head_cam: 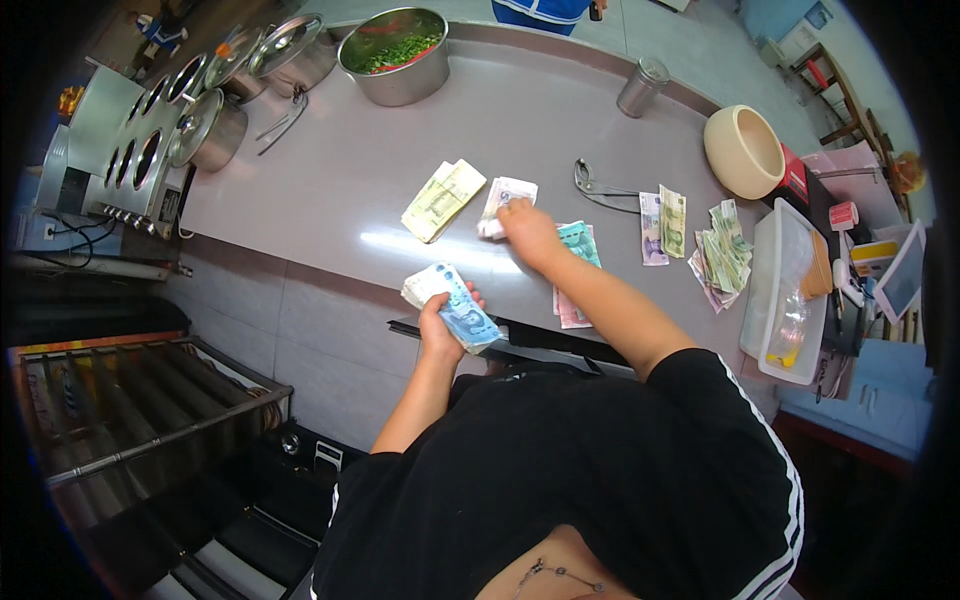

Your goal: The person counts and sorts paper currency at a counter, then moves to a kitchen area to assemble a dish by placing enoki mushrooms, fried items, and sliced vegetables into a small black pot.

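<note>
My left hand (442, 324) holds a thick stack of blue banknotes (469, 319) near the counter's front edge. Farther in, my right hand (525, 229) rests with its fingers on a pile of pale purple banknotes (511, 193); whether it grips any is hidden. Left of that pile lies a stack of yellow-green banknotes (444, 199). Teal banknotes (579, 241) and pink banknotes (574, 311) lie partly under my right forearm. To the right are a purple banknote (652, 229), green banknotes (673, 221) and a loose heap of mixed banknotes (724, 255).
Steel tongs (609, 190) lie behind the notes. A pot of chopped greens (394, 64), lidded pots (210, 131) and a metal shaker (642, 88) stand farther back. At right are a cream bowl (742, 152) and a plastic bin (780, 300). A person (541, 13) stands beyond the counter.
</note>
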Available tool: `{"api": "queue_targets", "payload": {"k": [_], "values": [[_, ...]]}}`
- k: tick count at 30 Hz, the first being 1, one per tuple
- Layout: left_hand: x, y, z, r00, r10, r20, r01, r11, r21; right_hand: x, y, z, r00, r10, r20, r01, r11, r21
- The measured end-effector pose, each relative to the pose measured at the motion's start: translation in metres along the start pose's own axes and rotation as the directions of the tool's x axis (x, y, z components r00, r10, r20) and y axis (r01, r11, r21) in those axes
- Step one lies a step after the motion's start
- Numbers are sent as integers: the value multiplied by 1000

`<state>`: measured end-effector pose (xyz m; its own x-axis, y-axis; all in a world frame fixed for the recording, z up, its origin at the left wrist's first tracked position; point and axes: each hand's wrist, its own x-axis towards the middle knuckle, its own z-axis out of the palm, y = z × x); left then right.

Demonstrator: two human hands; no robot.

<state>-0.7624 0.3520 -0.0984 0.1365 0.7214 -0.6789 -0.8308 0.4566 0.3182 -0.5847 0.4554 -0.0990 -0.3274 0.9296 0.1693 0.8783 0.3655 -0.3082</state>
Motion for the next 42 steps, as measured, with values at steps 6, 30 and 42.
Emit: {"api": "queue_targets", "payload": {"k": [6,30,42], "values": [[9,-4,23,984,-111,138,98,990,103,-38,-36,-43,971,52,-233,30,942,335],[17,-83,117,911,-335,239,204,871,447,-173,124,-67,897,317,-309,-403,874,-272],[5,-167,149,744,-655,132,393,589,706,-222,64,-124,951,158,-266,1,858,513]]}}
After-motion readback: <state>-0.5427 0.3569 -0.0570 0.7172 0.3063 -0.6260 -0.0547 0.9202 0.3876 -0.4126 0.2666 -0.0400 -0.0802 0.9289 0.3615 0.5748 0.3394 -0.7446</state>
